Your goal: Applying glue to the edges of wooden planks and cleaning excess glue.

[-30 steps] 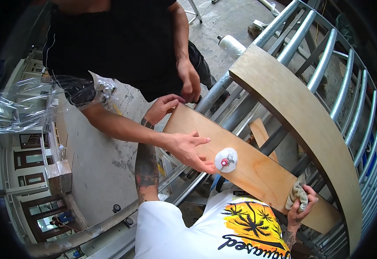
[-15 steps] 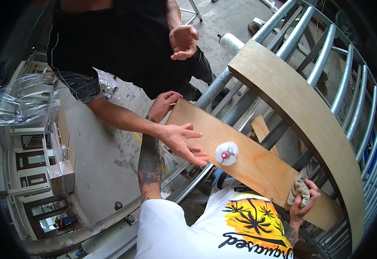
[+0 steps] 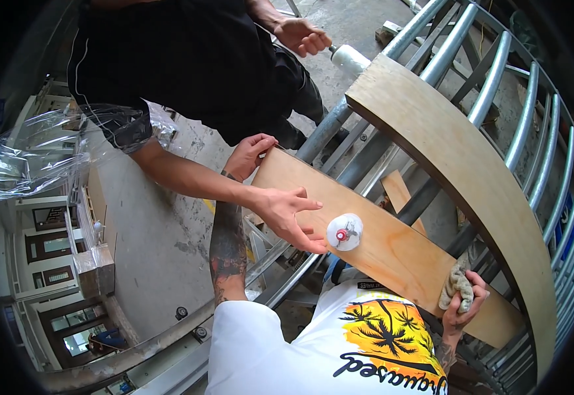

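A long pale plywood board (image 3: 399,240) slants across the middle, over metal bars. My left hand (image 3: 252,155), at the end of a tattooed forearm, is closed round the board's far left end, thumb on top. At the near right end my right hand (image 3: 468,304) is closed on a grey-beige knitted work glove (image 3: 458,287) that lies against the board; part of its fingers is hidden. A white round thing with a red-and-grey centre (image 3: 344,232) stands on the board. Just left of it, a co-worker's open hand (image 3: 293,214) hovers over the board.
A thick curved wooden piece (image 3: 458,138) arcs down the right side, beside curved metal tubes (image 3: 491,92). The co-worker's other hand (image 3: 301,36) is beside a white roll (image 3: 350,59). Clear plastic film (image 3: 37,148) stretches at left. A narrow wood strip (image 3: 402,197) lies lower.
One hand of the co-worker has moved right to the white roll, its fingers curling. The other has shifted slightly right, closer to the white round thing. My hands have barely moved.
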